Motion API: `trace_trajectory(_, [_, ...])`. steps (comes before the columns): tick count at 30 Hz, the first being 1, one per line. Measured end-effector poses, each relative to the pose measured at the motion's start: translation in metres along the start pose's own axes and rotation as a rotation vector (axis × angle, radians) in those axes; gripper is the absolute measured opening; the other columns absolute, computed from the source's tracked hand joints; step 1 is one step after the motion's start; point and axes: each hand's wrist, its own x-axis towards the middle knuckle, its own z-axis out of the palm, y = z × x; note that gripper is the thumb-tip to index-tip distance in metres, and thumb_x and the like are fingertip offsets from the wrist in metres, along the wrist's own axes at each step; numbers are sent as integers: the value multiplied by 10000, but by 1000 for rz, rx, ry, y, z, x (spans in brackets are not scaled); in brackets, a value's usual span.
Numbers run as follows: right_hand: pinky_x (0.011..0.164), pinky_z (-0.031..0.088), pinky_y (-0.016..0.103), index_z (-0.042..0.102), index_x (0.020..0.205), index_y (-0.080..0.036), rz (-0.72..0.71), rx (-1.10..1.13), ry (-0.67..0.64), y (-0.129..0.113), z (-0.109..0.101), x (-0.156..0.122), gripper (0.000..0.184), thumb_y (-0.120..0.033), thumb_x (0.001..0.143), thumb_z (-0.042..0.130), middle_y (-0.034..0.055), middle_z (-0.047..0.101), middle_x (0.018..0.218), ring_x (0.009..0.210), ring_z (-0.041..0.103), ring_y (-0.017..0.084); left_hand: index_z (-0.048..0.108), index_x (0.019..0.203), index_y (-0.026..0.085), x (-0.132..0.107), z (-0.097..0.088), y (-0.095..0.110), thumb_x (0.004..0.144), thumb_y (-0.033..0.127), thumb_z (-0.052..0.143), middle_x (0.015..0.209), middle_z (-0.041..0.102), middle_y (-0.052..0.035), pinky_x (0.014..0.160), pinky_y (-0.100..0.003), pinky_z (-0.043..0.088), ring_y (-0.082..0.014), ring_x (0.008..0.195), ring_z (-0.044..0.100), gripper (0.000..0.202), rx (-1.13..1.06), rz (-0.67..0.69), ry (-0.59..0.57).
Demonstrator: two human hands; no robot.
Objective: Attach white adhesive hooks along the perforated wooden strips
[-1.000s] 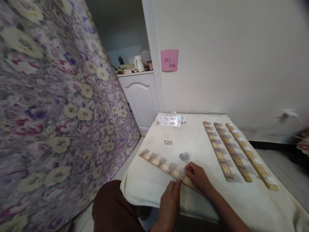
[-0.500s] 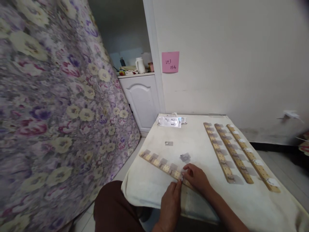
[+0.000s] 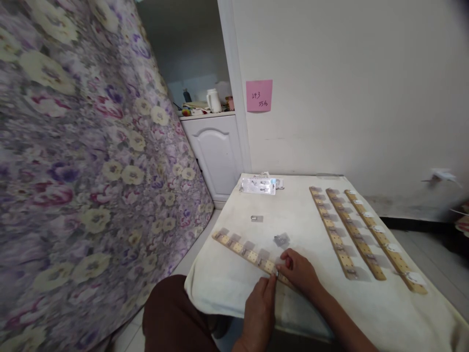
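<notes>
Head view: left hand (image 3: 259, 302) and right hand (image 3: 300, 273) bunched around small shiny clip (image 3: 277, 274) on nearest wooden strip (image 3: 252, 255), toward table's (image 3: 216, 288) front edge. Fingers block it, can't tell who's gripping what tbh. I'd brace strip with left, keep right fingertips light.

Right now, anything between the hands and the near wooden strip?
Nothing visible: left hand and right hand are both at the wooden strip, fingertips close together. The clear packet lies beyond it, not between.

A home room, judging by floral curtain (image 3: 110, 171), cabinet (image 3: 214, 154), jug (image 3: 214, 100).
</notes>
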Motion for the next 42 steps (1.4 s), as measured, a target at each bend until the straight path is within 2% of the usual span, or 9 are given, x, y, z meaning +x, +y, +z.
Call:
trace_trajectory(4, [596, 349, 250, 575, 828, -220, -1, 3, -4, 0, 0, 0, 173, -318, 697, 630, -24, 584, 678, 630, 543, 147, 402, 1354, 244, 0, 0, 0, 860, 59, 333, 1049, 583, -85, 830, -293, 443, -200, 944, 537, 531, 26, -10, -18])
trace_trajectory(10, [614, 363, 248, 579, 829, -215, 52, 9, -40, -1, -2, 2, 200, -337, 684, 643, -25, 603, 684, 650, 562, 150, 327, 1392, 246, 0, -1, 2, 865, 51, 327, 1068, 574, -73, 857, -286, 447, -180, 963, 535, 562, 76, -2, -40])
trace_trajectory(15, [639, 375, 255, 600, 849, -213, 89, 33, -43, -2, -4, 5, 253, -357, 655, 673, 3, 636, 804, 714, 578, 161, 365, 1368, 230, 2, -2, 3, 880, 71, 337, 1064, 576, -81, 835, -288, 460, -187, 969, 541, 514, 138, 1, -58])
trace_trajectory(20, [624, 378, 254, 611, 911, -222, 92, 72, -81, -2, -3, 7, 277, -326, 659, 664, -10, 642, 787, 679, 567, 153, 377, 1356, 211, 5, 0, 0, 885, 76, 328, 1056, 581, -90, 804, -294, 477, -192, 952, 551, 492, 191, 3, -75])
trace_trajectory(26, [655, 404, 268, 633, 898, -204, 28, 108, -82, 11, 1, 9, 256, -339, 681, 652, 12, 649, 803, 712, 578, 168, 324, 1386, 233, 6, 1, -1, 831, 30, 379, 1093, 572, -85, 828, -297, 483, -193, 987, 558, 594, 198, -9, -77])
trace_trajectory(32, [725, 440, 303, 630, 903, -171, -61, 225, -7, 22, -7, 5, 236, -329, 796, 491, 54, 652, 842, 781, 587, 192, 353, 1372, 207, 5, 4, -5, 829, 22, 360, 1129, 571, -97, 878, -309, 476, -195, 1036, 552, 574, 169, -8, -55])
trace_trajectory(37, [683, 454, 295, 629, 877, -171, -11, 269, 7, 35, -25, 13, 211, -307, 758, 520, 39, 649, 789, 737, 590, 187, 353, 1374, 179, 3, 4, -8, 831, 28, 346, 1138, 574, -109, 884, -314, 476, -195, 1037, 552, 563, 148, 1, -52])
trace_trajectory(42, [523, 431, 247, 593, 926, -187, 108, 304, 91, 38, -29, 48, 241, -295, 716, 545, -15, 590, 666, 551, 542, 137, 384, 1353, 206, 3, 6, -11, 817, 19, 342, 1128, 585, -88, 893, -301, 477, -181, 1027, 560, 569, 132, 12, -39])
